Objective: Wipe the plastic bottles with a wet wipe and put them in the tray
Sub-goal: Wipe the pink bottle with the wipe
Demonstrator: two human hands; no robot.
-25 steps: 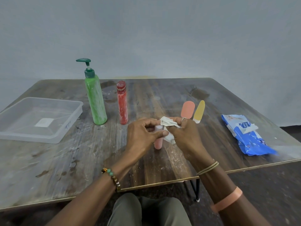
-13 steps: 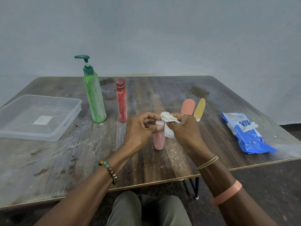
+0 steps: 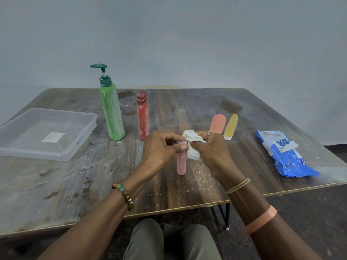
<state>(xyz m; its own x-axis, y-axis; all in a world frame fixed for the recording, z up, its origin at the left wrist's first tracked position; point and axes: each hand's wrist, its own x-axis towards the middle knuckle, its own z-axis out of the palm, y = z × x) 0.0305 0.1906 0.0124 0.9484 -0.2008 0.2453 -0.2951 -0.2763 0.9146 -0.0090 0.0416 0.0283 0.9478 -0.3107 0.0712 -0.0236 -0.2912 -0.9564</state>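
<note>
A small pink bottle (image 3: 181,163) hangs cap up over the table's middle, and my left hand (image 3: 161,147) pinches its top end. My right hand (image 3: 210,147) grips a crumpled white wet wipe (image 3: 192,145) against the bottle's upper part. A tall green pump bottle (image 3: 112,115) and a slim red bottle (image 3: 142,117) stand upright further back on the left. An orange bottle (image 3: 217,123) and a yellow bottle (image 3: 231,125) stand behind my right hand. The clear plastic tray (image 3: 80,145) sits at the far left with no bottle in it.
A blue pack of wet wipes (image 3: 287,156) lies at the right side of the worn wooden table (image 3: 75,181). The table's front edge runs just before my knees. A plain grey wall stands behind.
Both hands and the pink bottle have stayed in place while the wipe has shifted a little round the bottle's top. The camera has tilted slightly.
</note>
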